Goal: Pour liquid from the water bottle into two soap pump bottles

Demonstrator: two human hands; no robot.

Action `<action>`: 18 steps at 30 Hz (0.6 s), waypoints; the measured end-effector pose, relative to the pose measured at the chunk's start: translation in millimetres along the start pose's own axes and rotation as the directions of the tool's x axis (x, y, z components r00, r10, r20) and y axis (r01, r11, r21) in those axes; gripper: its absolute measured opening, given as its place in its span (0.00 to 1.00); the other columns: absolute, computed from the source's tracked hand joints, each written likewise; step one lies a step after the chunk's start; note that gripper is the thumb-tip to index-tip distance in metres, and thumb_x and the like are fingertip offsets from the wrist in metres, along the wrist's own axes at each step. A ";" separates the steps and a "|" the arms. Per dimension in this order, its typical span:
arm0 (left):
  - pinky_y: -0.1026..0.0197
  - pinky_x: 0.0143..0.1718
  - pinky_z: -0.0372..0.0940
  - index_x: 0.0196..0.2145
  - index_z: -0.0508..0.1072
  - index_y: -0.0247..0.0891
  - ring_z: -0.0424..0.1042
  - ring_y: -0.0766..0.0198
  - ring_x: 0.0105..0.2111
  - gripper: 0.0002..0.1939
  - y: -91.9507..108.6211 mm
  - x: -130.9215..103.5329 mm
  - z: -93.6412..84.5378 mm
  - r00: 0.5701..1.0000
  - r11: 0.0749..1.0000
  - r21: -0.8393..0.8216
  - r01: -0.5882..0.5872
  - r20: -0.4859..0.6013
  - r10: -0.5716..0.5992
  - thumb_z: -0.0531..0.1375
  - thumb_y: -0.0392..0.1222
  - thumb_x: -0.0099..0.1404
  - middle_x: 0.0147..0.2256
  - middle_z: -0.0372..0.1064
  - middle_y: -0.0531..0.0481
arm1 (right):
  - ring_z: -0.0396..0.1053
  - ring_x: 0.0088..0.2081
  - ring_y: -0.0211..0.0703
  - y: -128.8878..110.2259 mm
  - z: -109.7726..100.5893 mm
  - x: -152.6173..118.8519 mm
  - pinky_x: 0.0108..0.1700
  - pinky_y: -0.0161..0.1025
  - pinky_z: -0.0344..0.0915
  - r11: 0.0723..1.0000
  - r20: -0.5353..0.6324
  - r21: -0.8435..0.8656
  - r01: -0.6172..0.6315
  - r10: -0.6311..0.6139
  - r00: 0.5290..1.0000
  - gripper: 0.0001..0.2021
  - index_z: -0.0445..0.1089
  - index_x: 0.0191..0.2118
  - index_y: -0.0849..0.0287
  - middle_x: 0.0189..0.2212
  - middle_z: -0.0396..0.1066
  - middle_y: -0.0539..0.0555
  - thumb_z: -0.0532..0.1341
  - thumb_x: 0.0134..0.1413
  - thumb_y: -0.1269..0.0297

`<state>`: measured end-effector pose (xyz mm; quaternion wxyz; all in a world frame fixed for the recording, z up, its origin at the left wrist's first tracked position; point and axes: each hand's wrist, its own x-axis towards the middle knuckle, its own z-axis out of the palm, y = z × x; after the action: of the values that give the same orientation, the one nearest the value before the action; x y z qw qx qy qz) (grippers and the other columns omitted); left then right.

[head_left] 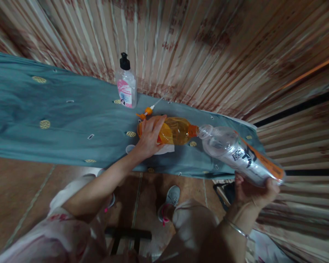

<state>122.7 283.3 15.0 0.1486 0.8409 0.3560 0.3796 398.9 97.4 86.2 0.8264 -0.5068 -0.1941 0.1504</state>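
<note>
My left hand [151, 136] is wrapped round an orange see-through bottle [178, 130], which is tipped on its side with its threaded neck to the right. In my right hand [254, 193] is a clear plastic bottle [230, 146] with a silver and orange label, gripped near its base and slanting. The two bottle mouths meet or nearly meet; whether they touch I cannot tell. Behind my left hand lies an orange pump top [148, 110] with a thin pale tube. A small round white cap [130, 148] and a white paper [165, 149] are close to my left wrist.
A clear pump bottle [127, 86] with a black top and pink label stands at the back. The narrow surface has a teal cloth [71, 117] over it. Pleated curtains [164, 47] hang behind and to the right. A dark stool or bar [128, 233] is below.
</note>
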 end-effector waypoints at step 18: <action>0.38 0.67 0.51 0.70 0.53 0.37 0.59 0.41 0.64 0.46 -1.0 -1.0 1.2 1.000 0.999 0.033 -0.017 -0.021 0.017 0.67 0.54 0.62 0.64 0.60 0.34 | 0.67 0.30 0.37 -0.7 -8.2 3.6 0.12 0.27 0.58 1.000 0.045 -0.021 0.010 -0.009 0.999 0.23 0.74 0.37 0.57 0.45 0.74 0.54 0.64 0.28 0.56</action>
<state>122.6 283.2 13.1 0.1275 0.8421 0.3566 0.3840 406.0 92.3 84.1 0.8171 -0.5109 -0.2167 0.1558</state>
